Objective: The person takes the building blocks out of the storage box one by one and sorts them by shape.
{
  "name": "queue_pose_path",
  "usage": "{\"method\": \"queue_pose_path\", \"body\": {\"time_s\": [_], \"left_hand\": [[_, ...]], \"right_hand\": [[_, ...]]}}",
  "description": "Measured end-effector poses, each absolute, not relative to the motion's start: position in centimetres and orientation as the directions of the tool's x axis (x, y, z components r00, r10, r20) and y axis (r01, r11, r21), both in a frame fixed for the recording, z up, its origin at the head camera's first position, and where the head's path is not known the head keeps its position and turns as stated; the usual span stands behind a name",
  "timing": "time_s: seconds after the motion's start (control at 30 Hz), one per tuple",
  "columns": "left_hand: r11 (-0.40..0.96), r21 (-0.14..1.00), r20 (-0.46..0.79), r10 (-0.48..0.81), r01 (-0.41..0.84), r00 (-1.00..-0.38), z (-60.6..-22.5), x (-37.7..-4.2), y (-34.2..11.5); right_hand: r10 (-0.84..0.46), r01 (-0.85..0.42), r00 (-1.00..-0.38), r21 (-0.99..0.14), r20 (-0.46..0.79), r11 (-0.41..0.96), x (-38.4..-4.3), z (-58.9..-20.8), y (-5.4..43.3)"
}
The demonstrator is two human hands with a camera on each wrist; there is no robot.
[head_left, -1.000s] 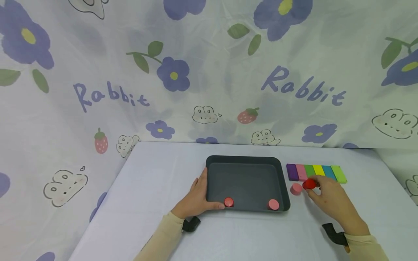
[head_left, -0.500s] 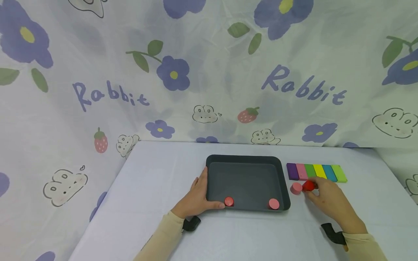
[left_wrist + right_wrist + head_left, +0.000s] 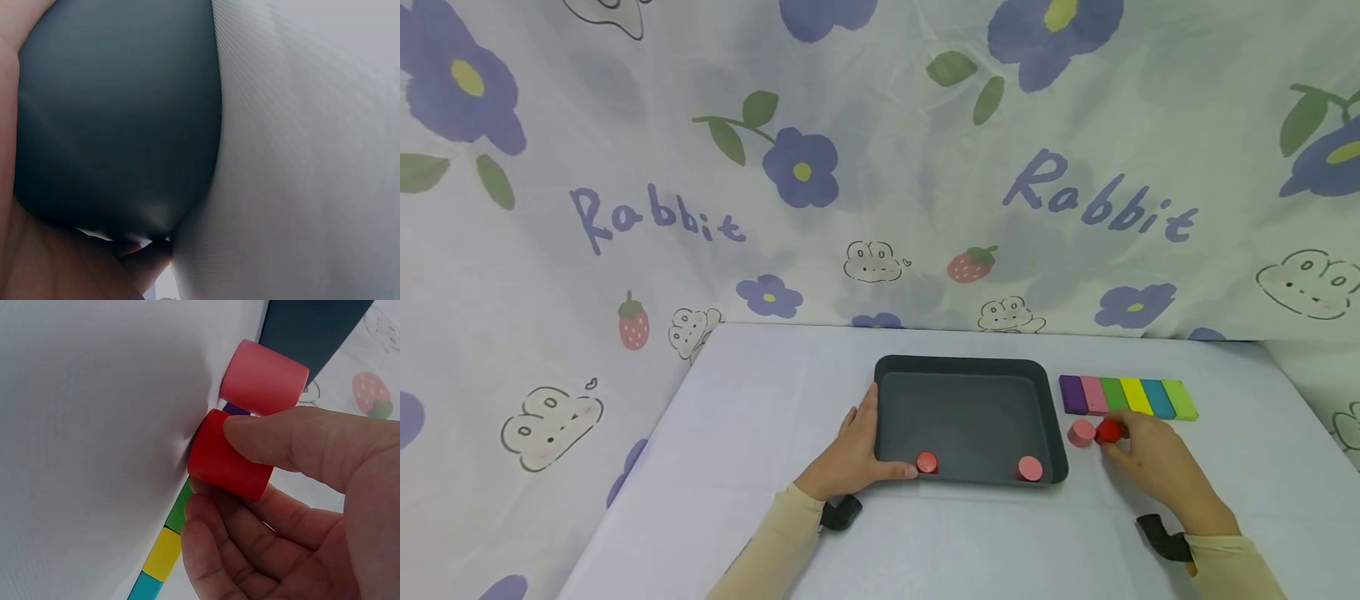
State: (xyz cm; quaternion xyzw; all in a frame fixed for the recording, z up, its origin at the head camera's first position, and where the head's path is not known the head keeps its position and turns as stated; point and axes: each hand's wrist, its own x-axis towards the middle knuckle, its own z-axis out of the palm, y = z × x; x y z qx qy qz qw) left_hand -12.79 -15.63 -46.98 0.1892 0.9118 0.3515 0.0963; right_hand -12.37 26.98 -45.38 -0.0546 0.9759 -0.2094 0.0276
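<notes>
A dark grey tray (image 3: 962, 421) lies on the table, with my left hand (image 3: 850, 458) at its near left corner. Its straight fingers lie along the left side and the thumb along the front edge; the left wrist view shows the palm against the tray wall (image 3: 125, 125). My right hand (image 3: 1161, 454) pinches a red cylinder block (image 3: 228, 456) between thumb and fingers, upright at the table surface. Close beside it stands a pink cylinder block (image 3: 265, 378), just right of the tray. Inside the tray, a red cylinder (image 3: 927, 462) and a pink cylinder (image 3: 1030, 468) stand near the front wall.
Behind the right hand lies a row of coloured blocks: purple (image 3: 1073, 395), pink (image 3: 1093, 396), green, yellow (image 3: 1136, 397), blue and light green (image 3: 1180, 400). A patterned cloth (image 3: 880, 167) hangs behind the white table (image 3: 790, 392).
My right hand has moved slightly down and left, bringing the red cylinder from a tilted hold to upright beside the pink one. The left hand and tray have stayed in place.
</notes>
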Motion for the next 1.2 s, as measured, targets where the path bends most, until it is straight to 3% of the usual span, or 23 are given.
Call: {"method": "queue_pose_path", "body": {"time_s": [1.2], "left_hand": [[0.687, 0.677, -0.057, 0.409, 0.266, -0.911, -46.8, -12.7, -15.5]], "right_hand": [[-0.094, -0.070, -0.995, -0.422, -0.035, 0.904, -11.8, -44.2, 27.0]]}}
